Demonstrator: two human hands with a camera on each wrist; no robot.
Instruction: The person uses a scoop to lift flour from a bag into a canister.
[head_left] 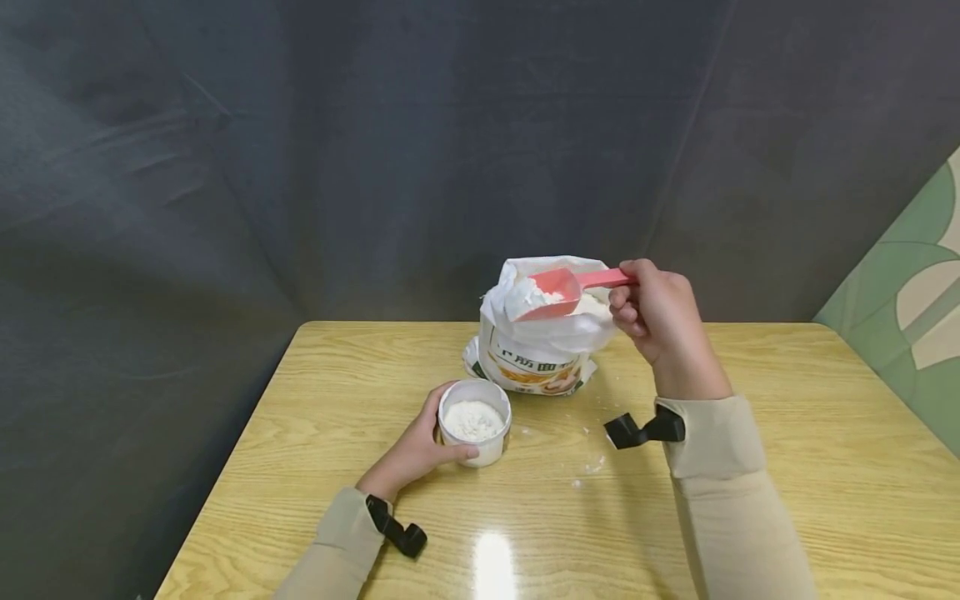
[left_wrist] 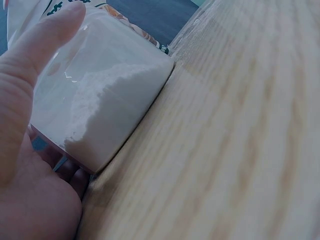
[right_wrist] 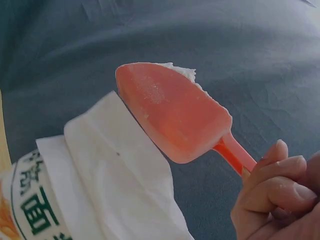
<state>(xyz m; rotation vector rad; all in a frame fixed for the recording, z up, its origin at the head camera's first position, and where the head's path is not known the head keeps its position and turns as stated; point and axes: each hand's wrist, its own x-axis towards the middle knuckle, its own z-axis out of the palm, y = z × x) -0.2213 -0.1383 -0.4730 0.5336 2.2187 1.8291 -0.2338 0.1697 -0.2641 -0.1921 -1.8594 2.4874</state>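
Pinched by its handle, a red scoop [head_left: 572, 292] is being held up in the right hand [head_left: 660, 315], the fingers curled in. White powder [head_left: 536, 292] is being carried in its bowl over the open mouth of a white bag [head_left: 521, 343] printed with green characters; whether the bag's edge is being touched cannot be told. By the left hand [head_left: 422, 443], a translucent tub [head_left: 489, 452] is being clasped at its side, the thumb lying along the near wall. It is being supported by the wooden table [head_left: 862, 475], in front of the bag and to its left, and a powder heap [head_left: 474, 421] is being contained inside. Powder specks [head_left: 593, 467] are being shown on the tabletop. Behind, a dark cloth [head_left: 450, 125] is being seen. Black straps [head_left: 666, 425] are being worn at both wrists, beside beige sleeves [head_left: 738, 508].
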